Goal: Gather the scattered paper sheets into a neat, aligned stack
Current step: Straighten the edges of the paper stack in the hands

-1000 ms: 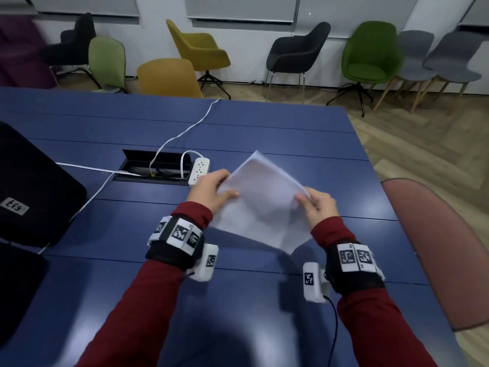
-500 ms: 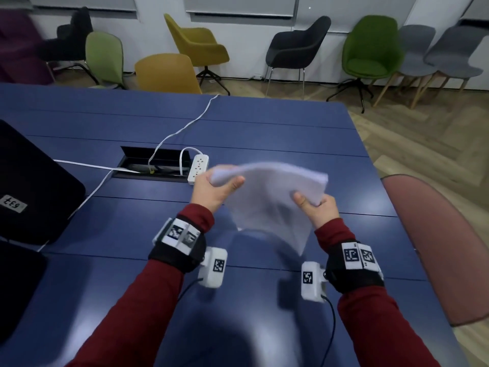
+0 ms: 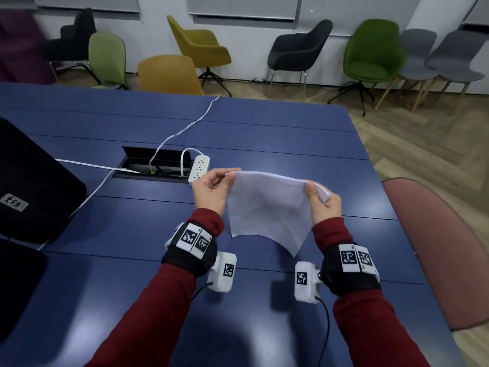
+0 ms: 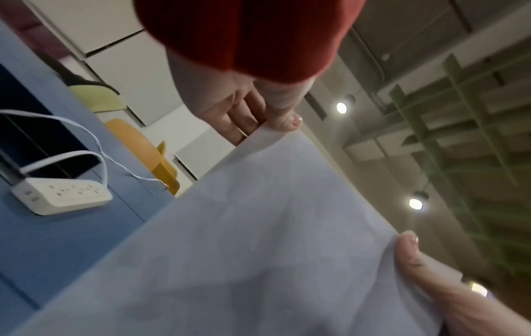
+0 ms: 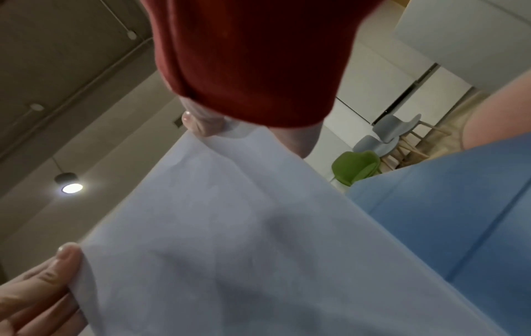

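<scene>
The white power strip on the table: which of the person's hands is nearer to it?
Left. The left hand is just beside the power strip, while the right hand is across the paper sheets.

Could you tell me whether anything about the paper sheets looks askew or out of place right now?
Yes. The paper sheets, held above the blue table, are not squared: beside the right hand one corner pokes out past the rest. The left hand pinches the opposite top corner, and the bottom edge hangs slanted.

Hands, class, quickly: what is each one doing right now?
Left hand: pinches the top left corner of the sheets.
Right hand: pinches their top right corner.
</scene>
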`<action>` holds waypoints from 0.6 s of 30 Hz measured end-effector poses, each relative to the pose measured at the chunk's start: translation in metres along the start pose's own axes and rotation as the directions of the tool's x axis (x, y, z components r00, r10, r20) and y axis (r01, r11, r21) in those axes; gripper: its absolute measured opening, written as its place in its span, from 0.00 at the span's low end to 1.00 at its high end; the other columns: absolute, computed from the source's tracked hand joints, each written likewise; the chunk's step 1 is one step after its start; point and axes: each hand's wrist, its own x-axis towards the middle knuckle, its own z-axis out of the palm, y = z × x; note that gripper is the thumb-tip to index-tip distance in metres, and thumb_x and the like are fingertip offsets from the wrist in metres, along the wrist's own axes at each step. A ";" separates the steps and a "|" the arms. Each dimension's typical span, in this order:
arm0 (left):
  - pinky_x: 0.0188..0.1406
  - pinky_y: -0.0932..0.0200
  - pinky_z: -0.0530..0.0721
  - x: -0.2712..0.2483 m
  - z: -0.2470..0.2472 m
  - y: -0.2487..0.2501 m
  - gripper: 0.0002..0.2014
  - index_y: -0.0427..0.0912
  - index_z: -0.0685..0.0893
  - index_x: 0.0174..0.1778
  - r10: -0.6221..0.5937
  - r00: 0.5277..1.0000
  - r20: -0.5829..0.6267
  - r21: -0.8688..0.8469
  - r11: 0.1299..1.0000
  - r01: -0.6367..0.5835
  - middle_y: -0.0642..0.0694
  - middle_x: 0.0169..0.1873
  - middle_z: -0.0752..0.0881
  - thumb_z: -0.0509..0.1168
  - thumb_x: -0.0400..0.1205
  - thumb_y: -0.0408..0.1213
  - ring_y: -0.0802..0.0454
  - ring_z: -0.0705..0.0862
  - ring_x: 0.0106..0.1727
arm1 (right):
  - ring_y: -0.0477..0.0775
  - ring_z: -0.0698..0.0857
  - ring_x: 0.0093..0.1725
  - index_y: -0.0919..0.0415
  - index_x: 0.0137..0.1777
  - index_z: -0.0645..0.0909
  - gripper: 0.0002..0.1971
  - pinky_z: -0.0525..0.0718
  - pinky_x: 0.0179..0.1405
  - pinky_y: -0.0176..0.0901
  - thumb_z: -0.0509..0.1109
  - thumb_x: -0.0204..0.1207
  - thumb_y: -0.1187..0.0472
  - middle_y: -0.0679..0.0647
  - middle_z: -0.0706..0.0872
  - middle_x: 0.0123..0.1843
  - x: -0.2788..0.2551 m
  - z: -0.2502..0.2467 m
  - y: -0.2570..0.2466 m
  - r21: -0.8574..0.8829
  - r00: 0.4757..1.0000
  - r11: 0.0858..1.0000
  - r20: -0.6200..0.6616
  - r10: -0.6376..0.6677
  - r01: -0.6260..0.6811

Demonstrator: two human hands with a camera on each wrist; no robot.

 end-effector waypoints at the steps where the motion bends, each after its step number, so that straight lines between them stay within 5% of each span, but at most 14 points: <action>1: 0.42 0.74 0.83 0.000 0.002 0.006 0.04 0.28 0.87 0.43 0.032 0.999 -0.021 -0.002 0.999 -0.032 0.57 0.33 0.91 0.68 0.76 0.24 0.64 0.89 0.38 | 0.30 0.83 0.37 0.54 0.43 0.86 0.10 0.80 0.44 0.28 0.64 0.80 0.63 0.36 0.88 0.32 0.001 0.001 -0.005 0.013 1.000 1.000 -0.006 -0.020 0.020; 6: 0.46 0.69 0.85 -0.005 0.002 0.015 0.08 0.45 0.84 0.35 0.124 0.992 -0.025 0.025 0.992 -0.124 0.46 0.38 0.89 0.71 0.75 0.27 0.57 0.88 0.41 | 0.34 0.86 0.41 0.62 0.50 0.86 0.07 0.82 0.46 0.29 0.67 0.78 0.64 0.50 0.88 0.42 0.003 -0.001 -0.021 0.052 0.996 0.995 0.031 -0.086 0.084; 10: 0.42 0.72 0.84 -0.011 -0.008 -0.010 0.08 0.44 0.83 0.37 -0.057 0.997 0.058 0.102 0.994 0.051 0.48 0.36 0.87 0.73 0.73 0.27 0.65 0.86 0.36 | 0.32 0.85 0.33 0.51 0.38 0.87 0.08 0.82 0.39 0.27 0.72 0.74 0.64 0.37 0.90 0.30 -0.004 -0.001 -0.003 0.011 0.996 0.997 0.055 0.070 -0.071; 12: 0.40 0.70 0.84 -0.009 -0.009 -0.016 0.05 0.39 0.82 0.38 -0.112 0.990 0.086 0.101 0.989 0.104 0.48 0.35 0.86 0.73 0.73 0.27 0.61 0.85 0.36 | 0.33 0.83 0.29 0.50 0.33 0.86 0.11 0.82 0.36 0.29 0.72 0.74 0.65 0.36 0.88 0.26 -0.004 0.001 -0.001 0.014 0.994 0.995 0.056 0.094 -0.094; 15: 0.41 0.59 0.80 -0.003 -0.008 -0.011 0.13 0.29 0.79 0.43 -0.083 0.989 0.121 0.111 0.991 0.069 0.42 0.36 0.79 0.73 0.72 0.34 0.51 0.78 0.38 | 0.35 0.82 0.30 0.49 0.33 0.86 0.13 0.81 0.36 0.30 0.71 0.75 0.66 0.37 0.87 0.26 0.000 0.002 -0.010 0.017 0.996 0.999 0.083 0.040 -0.041; 18: 0.36 0.57 0.75 -0.001 -0.007 -0.008 0.12 0.32 0.76 0.38 -0.071 0.984 0.166 0.156 0.987 0.045 0.42 0.33 0.74 0.71 0.73 0.35 0.51 0.74 0.35 | 0.32 0.82 0.29 0.50 0.30 0.86 0.15 0.80 0.35 0.26 0.71 0.74 0.68 0.35 0.87 0.24 -0.001 0.001 -0.004 0.028 0.998 0.999 0.055 0.034 -0.036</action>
